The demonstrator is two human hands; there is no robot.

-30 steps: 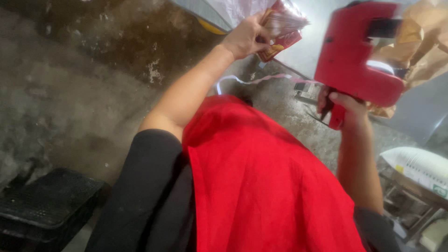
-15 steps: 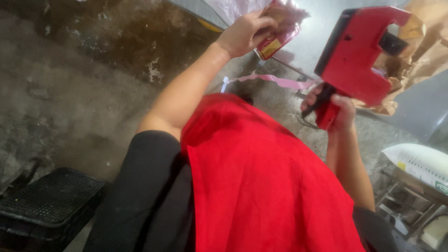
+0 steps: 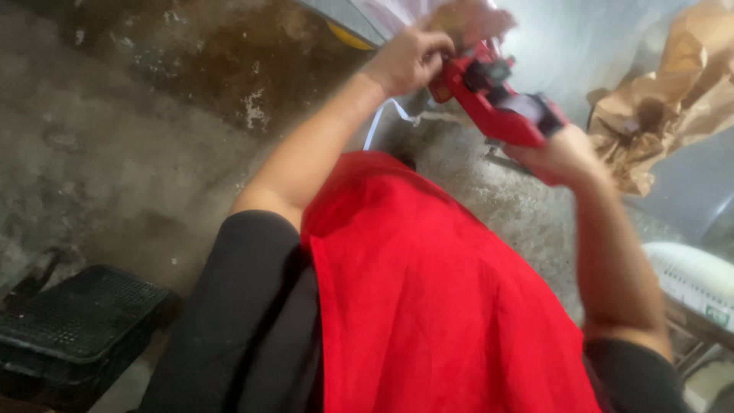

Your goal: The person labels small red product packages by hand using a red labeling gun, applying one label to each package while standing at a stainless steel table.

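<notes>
Head view is looking down on a red hand-held labelling gun (image 3: 501,103), which is sitting raised in front of the person, tilted with its nose pointing up and to the left. Its nose is pressing against a small packet (image 3: 466,19) that is blurring badly near the top edge, so I cannot tell its colours or shape well. The right hand (image 3: 562,157) is wrapping tightly around the gun's grip from below, fingers closed on it. The left hand (image 3: 409,57) is gripping the packet with curled fingers, just beside the gun's nose, and the two hands are sitting close together. Below the arms, a red apron (image 3: 436,306) is covering the person's front over a black shirt (image 3: 237,329). Crumpled brown paper (image 3: 665,107) is lying to the right, near the gun but apart from it. A white woven sack (image 3: 692,275) is showing at the right edge, lower down. A black plastic crate (image 3: 73,325) is standing at the lower left on the stained concrete floor (image 3: 130,138), well apart from both hands.
</notes>
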